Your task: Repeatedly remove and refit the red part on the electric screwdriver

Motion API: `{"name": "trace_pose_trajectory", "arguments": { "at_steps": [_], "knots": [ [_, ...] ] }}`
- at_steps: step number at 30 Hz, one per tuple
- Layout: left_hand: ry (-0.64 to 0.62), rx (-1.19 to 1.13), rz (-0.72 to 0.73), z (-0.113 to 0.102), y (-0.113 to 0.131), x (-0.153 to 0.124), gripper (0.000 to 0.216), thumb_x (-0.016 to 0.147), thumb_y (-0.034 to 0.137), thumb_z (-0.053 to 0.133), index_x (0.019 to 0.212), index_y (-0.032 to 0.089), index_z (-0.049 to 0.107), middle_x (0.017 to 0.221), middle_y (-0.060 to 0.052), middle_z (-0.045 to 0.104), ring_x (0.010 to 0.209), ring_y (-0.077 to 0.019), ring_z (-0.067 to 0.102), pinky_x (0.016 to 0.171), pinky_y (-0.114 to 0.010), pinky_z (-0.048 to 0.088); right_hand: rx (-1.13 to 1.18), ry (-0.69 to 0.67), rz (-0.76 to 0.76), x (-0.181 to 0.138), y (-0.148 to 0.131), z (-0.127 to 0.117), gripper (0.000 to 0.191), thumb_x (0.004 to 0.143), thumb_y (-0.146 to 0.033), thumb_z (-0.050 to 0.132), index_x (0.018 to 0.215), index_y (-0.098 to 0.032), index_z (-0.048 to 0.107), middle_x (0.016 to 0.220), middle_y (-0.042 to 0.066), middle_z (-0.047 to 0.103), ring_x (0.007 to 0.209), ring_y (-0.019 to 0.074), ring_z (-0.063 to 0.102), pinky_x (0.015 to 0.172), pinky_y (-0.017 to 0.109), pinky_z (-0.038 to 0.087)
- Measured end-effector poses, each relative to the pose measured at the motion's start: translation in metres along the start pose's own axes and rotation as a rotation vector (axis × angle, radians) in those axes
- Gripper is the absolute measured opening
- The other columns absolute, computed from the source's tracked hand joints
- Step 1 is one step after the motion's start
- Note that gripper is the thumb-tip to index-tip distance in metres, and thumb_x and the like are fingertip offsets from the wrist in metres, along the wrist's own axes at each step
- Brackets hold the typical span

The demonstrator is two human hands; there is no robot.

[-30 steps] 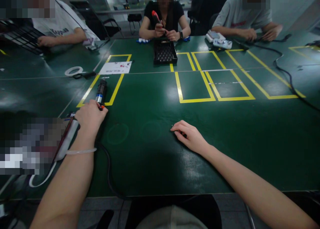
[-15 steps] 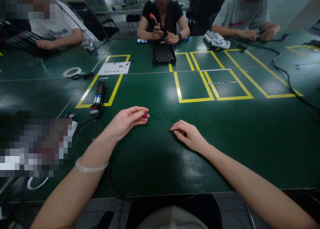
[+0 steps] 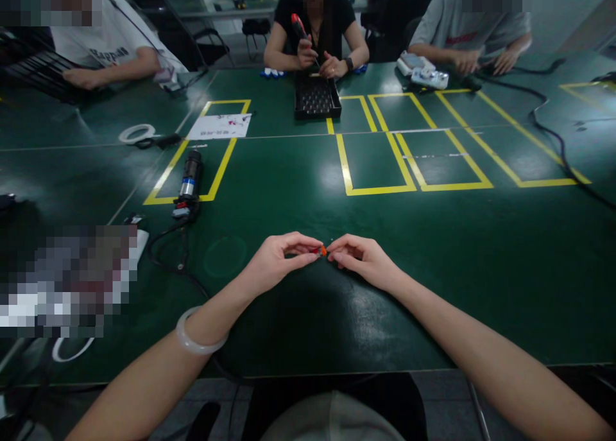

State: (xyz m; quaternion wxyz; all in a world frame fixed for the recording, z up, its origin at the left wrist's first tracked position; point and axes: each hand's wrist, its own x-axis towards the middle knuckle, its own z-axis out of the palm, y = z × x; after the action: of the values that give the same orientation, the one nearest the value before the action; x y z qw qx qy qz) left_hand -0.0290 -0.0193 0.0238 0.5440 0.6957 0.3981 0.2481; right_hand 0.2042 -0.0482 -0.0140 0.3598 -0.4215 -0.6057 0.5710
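My left hand (image 3: 280, 259) and my right hand (image 3: 364, 260) meet fingertip to fingertip low over the green table (image 3: 308, 312), just in front of me. Between them sits a small red-orange part (image 3: 321, 251), pinched by the left thumb and forefinger. The right fingers are curled together against it; what else they hold is hidden. An electric screwdriver (image 3: 187, 183) lies on the table to the left, its black cable (image 3: 166, 251) trailing toward me.
Yellow tape boxes (image 3: 375, 158) mark the table's middle. A black tray (image 3: 316, 97) stands at the far side before a person holding a red-handled tool. Other people sit at left and right. A tape roll (image 3: 136, 133) and a paper sheet (image 3: 220, 126) lie far left.
My left hand let go of the screwdriver, swung right with a small red part pinched in it, and now meets the right hand. The right hand stayed put.
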Motion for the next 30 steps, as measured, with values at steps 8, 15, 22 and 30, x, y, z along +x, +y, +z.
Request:
{"name": "trace_pose_trajectory", "arguments": {
  "at_steps": [8, 15, 22, 30],
  "knots": [
    [0.112, 0.661, 0.597, 0.013, 0.003, -0.007, 0.011, 0.093, 0.02, 0.061, 0.102, 0.017, 0.066, 0.099, -0.005, 0.068, 0.093, -0.0151, 0.061, 0.083, -0.029, 0.05, 0.126, -0.024, 0.002, -0.001, 0.0, 0.006, 0.029, 0.079, -0.036, 0.076, 0.096, -0.017, 0.062, 0.078, 0.0, 0.065, 0.062, 0.0089, 0.055, 0.057, 0.022, 0.045],
    [0.051, 0.828, 0.64, 0.015, 0.0, -0.005, 0.016, 0.096, 0.032, 0.057, 0.101, 0.018, 0.064, 0.098, -0.006, 0.066, 0.091, -0.016, 0.061, 0.081, -0.029, 0.048, 0.003, -0.033, -0.068, -0.003, -0.005, 0.006, 0.019, 0.081, -0.028, 0.071, 0.093, -0.018, 0.06, 0.075, -0.001, 0.061, 0.062, 0.0098, 0.055, 0.059, 0.024, 0.046],
    [0.441, 1.025, 0.217, -0.075, -0.008, 0.005, 0.036, 0.098, 0.04, 0.047, 0.122, 0.016, 0.06, 0.13, -0.012, 0.056, 0.124, -0.0257, 0.051, 0.107, -0.042, 0.04, -0.072, 0.027, -0.136, -0.003, -0.006, 0.002, 0.014, 0.082, -0.022, 0.066, 0.093, -0.018, 0.058, 0.088, 0.004, 0.065, 0.071, 0.0119, 0.06, 0.062, 0.026, 0.048],
    [0.66, 0.996, -0.192, -0.211, -0.09, -0.024, 0.068, 0.08, 0.053, 0.06, 0.123, 0.001, 0.052, 0.135, -0.024, 0.053, 0.13, -0.047, 0.043, 0.098, -0.061, 0.037, -0.129, 0.044, -0.157, -0.003, -0.002, 0.001, 0.016, 0.084, -0.017, 0.061, 0.099, -0.019, 0.056, 0.084, 0.001, 0.062, 0.071, 0.0114, 0.059, 0.062, 0.024, 0.047]
  ]
}}
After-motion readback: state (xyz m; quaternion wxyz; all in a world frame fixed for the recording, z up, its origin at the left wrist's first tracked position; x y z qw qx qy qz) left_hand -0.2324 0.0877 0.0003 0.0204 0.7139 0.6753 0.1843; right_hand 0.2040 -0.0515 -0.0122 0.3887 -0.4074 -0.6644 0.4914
